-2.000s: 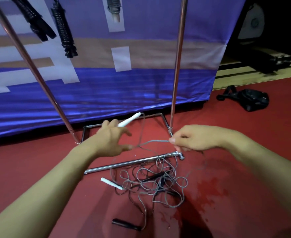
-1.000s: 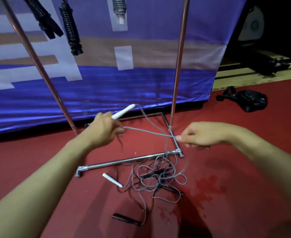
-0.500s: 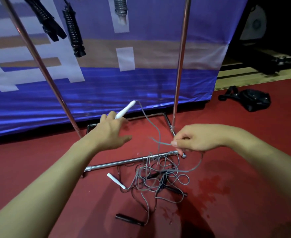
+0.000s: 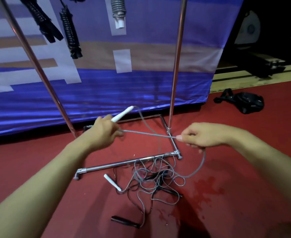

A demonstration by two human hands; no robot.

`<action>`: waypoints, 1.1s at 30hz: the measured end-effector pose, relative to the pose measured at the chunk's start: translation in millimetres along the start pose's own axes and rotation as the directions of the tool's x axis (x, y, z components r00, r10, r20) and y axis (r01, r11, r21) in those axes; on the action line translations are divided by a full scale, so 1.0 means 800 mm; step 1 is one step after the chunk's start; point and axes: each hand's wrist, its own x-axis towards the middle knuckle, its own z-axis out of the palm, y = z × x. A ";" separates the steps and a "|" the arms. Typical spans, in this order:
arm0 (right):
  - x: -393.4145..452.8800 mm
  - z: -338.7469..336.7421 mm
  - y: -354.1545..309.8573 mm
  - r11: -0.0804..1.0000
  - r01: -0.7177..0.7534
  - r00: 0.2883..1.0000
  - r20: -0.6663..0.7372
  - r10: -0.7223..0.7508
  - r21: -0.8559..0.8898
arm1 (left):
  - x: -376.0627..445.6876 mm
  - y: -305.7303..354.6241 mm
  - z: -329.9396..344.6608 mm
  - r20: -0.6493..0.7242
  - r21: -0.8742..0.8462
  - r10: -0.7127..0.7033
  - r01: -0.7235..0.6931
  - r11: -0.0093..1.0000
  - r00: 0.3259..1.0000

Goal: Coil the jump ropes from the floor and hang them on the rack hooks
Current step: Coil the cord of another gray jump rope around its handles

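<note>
My left hand (image 4: pixel 105 130) grips the white handle (image 4: pixel 122 114) of a grey jump rope and also holds a strand of its cord. My right hand (image 4: pixel 201 134) pinches the grey cord (image 4: pixel 148 133), which runs taut between both hands. Below them the remaining grey cord (image 4: pixel 158 179) lies tangled on the red floor with a black rope, its other white handle (image 4: pixel 112 182) at the left. A black handle (image 4: pixel 124 221) lies nearer me. Coiled black ropes (image 4: pixel 71 31) and a coiled grey rope (image 4: pixel 118 9) hang on the rack above.
The chrome rack has two uprights (image 4: pixel 175 66) and a base bar (image 4: pixel 124 163) on the floor just behind the tangle. A blue banner (image 4: pixel 107 90) hangs behind the rack. A black bag (image 4: pixel 244 102) lies on the red floor at the right.
My hands have drawn apart, pulling the slack cord between them taut. My right hand has moved right and slightly up with more cord lifted from the pile.
</note>
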 end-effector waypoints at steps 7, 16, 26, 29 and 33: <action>0.017 0.025 -0.048 0.956 0.244 0.937 -0.212 -0.276 -0.165 | -0.013 0.066 0.007 0.115 -0.225 0.156 -0.127 0.966 0.981; 0.014 0.004 -0.016 0.974 0.031 0.999 -0.002 -0.032 -0.226 | -0.006 0.005 -0.007 -0.148 -0.152 0.106 -0.128 0.980 0.983; 0.016 0.017 -0.055 0.952 0.294 0.911 -0.277 -0.306 -0.085 | -0.011 0.044 0.000 -0.008 -0.290 0.095 -0.093 0.953 0.995; 0.024 0.025 -0.066 0.944 0.307 0.892 -0.310 -0.329 -0.117 | -0.010 0.078 0.010 -0.037 -0.315 0.239 -0.239 0.919 0.970; 0.017 0.018 -0.066 0.955 0.296 0.898 -0.337 -0.282 -0.010 | -0.008 0.066 0.013 -0.171 -0.321 0.207 -0.253 0.913 0.963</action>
